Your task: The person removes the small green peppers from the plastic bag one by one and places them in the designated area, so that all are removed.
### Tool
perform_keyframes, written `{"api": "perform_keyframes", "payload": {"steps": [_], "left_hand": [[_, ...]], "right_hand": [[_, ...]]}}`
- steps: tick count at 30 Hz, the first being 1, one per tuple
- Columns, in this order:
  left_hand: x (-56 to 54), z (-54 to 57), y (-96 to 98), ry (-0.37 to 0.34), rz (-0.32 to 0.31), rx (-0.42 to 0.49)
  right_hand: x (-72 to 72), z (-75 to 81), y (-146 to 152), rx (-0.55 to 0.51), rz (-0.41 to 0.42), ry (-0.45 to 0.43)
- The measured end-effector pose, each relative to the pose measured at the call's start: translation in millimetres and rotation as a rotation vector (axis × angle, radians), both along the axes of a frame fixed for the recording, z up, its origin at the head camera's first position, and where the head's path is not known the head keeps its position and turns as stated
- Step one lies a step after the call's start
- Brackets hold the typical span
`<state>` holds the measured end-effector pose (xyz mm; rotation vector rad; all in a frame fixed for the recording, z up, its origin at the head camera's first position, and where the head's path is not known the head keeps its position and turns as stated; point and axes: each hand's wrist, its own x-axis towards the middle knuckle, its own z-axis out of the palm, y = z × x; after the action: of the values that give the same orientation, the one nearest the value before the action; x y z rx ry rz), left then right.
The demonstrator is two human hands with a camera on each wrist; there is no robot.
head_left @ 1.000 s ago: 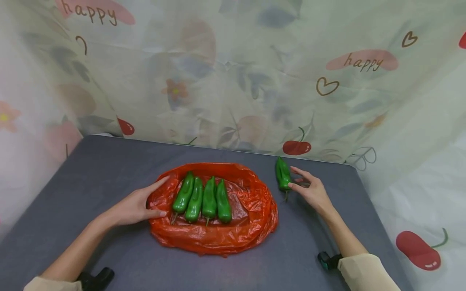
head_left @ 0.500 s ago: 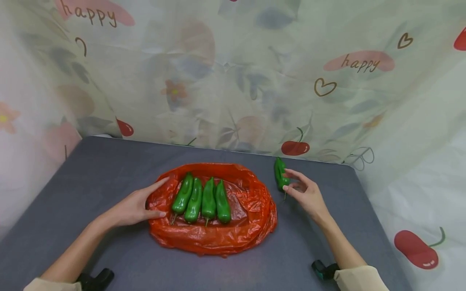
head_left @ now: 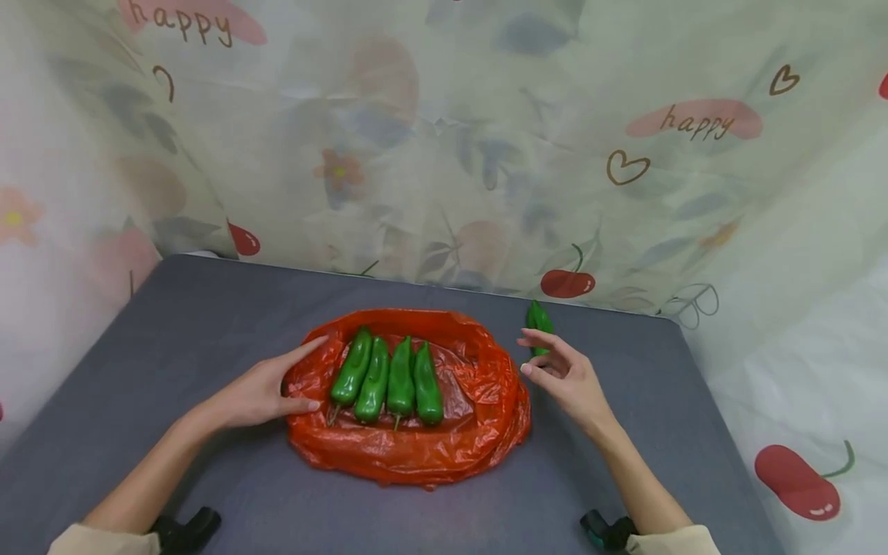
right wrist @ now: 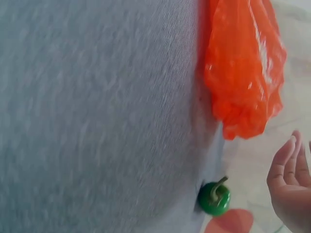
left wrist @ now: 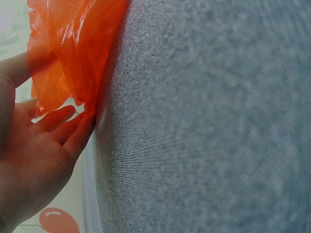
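Note:
An orange-red plastic bag lies with its mouth spread and rim rolled outward. Several green peppers rest side by side in its left half, stems toward the person. My left hand holds the bag's left edge, thumb and index finger apart along the rim; in the left wrist view its other fingers curve against the bag's outer side. My right hand hovers with loosely bent fingers and nothing between them, just right of the bag. Behind its fingers, another green pepper lies on the table, partly hidden in the head view.
Dark grey cloth covers the table. A printed curtain hangs along the back edge and both sides. Black wrist straps sit on both forearms near the cuffs.
My right hand has moved left from beside the lone pepper to a spot between it and the bag. The pepper stays on the table; my left hand stays at the bag.

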<state>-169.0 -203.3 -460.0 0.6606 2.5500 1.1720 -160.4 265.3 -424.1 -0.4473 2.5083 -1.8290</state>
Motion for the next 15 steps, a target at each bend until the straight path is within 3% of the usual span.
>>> {"api": "perform_keyframes", "payload": {"steps": [15], "left_hand": [[0.6,0.9,0.9,-0.008,-0.007,0.019]], "right_hand": [[10.6,-6.9,-32.6,-0.025,0.076,-0.023]]}}
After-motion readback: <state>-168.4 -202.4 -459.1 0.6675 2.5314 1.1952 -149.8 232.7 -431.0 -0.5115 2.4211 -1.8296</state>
